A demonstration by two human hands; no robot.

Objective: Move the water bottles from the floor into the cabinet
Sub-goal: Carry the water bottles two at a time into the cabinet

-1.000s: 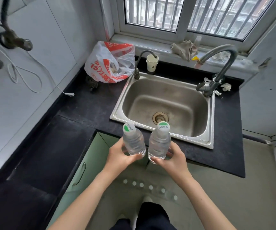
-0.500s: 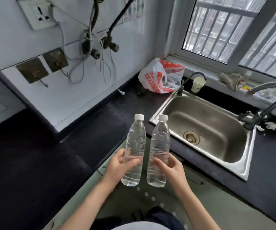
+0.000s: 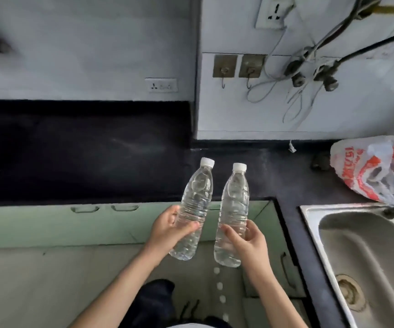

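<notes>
my left hand [image 3: 167, 229], right hand [image 3: 245, 242] each grip a clear plastic water bottle [image 3: 196, 202], necks forward | pale-green cabinet [image 3: 49, 223] just ahead, left looks nearer

I'm seeing the left bottle [image 3: 197, 202] and right bottle [image 3: 235, 204] clear and white-capped, pale green cabinet doors [image 3: 49, 223], black countertop [image 3: 96, 157], red-printed white bag [image 3: 371, 171].

Black countertop [image 3: 96, 162] along a pale wall. Steel sink [image 3: 309, 214] set into its right end, drain [image 3: 351, 295] in the basin. White-and-red plastic bag [image 3: 376, 174] on the countertop near the sink's rim. On the wall: lower socket [image 3: 161, 85], upper socket [image 3: 273, 11], two metal hooks [image 3: 224, 66] side by side, loose cables [image 3: 295, 98] hanging beside them.
</notes>
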